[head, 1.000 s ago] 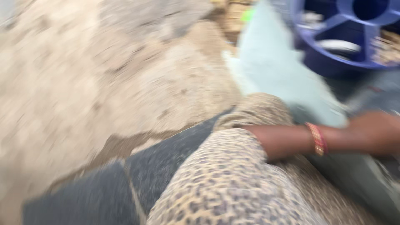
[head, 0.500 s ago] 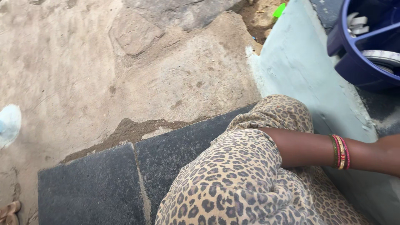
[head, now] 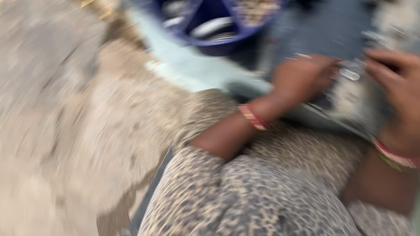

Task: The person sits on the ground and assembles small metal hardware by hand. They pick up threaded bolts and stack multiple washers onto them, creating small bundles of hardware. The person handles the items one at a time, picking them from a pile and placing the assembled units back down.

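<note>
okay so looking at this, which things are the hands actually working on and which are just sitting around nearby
In hand:
left hand and right hand, both on a blurred grey-white object between them; what it is cannot be told.

Lying about:
blue basket with pale items inside
pale green ledge
stony ground

Motion blur smears the whole view, so edges and surface detail are lost. The blue tub (head: 218,26) at the far side is cut off by the top edge, and its contents cannot be made out. The right hand (head: 396,96) runs off the right edge. Whatever pale thing (head: 350,94) sits between it and the left hand (head: 302,78) is too blurred to identify, as is either hand's grip.
</note>
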